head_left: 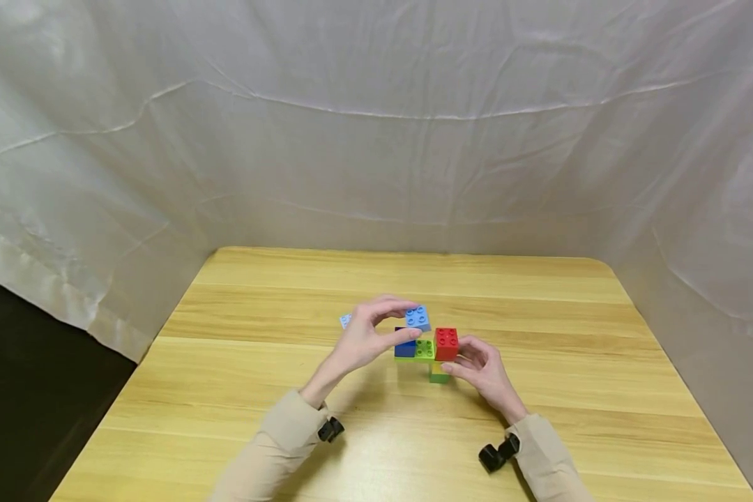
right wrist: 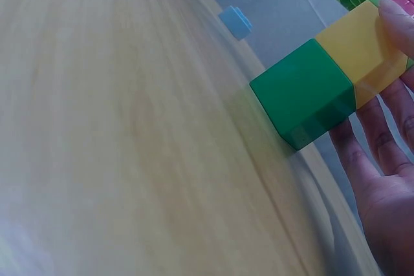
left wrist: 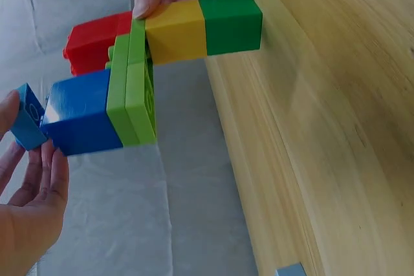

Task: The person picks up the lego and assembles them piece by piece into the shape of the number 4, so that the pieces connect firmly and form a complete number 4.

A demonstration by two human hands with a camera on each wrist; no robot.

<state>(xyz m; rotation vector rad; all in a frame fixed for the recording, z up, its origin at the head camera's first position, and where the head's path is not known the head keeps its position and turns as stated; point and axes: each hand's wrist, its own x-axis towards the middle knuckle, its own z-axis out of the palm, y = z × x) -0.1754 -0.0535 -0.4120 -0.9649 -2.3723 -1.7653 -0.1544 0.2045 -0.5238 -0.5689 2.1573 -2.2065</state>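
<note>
Between thumb and fingers, my left hand [head_left: 365, 336] pinches a light blue brick [head_left: 417, 318], right at the studded top of a dark blue brick [left wrist: 84, 111]. That dark blue brick stands on one end of lime green plates [left wrist: 134, 88] in a joined brick build. A red brick [head_left: 447, 344] is on the plates' other end, with a yellow brick [left wrist: 176, 30] and a green brick [left wrist: 231, 24] stacked below it. My right hand [head_left: 484, 371] grips the build around the yellow brick, holding it up over the wooden table [head_left: 238, 418].
Another light blue brick [right wrist: 235, 22] lies on the table beyond the hands, partly hidden behind the left hand in the head view. Pale grey cloth [head_left: 401, 167] hangs around the table's back and sides.
</note>
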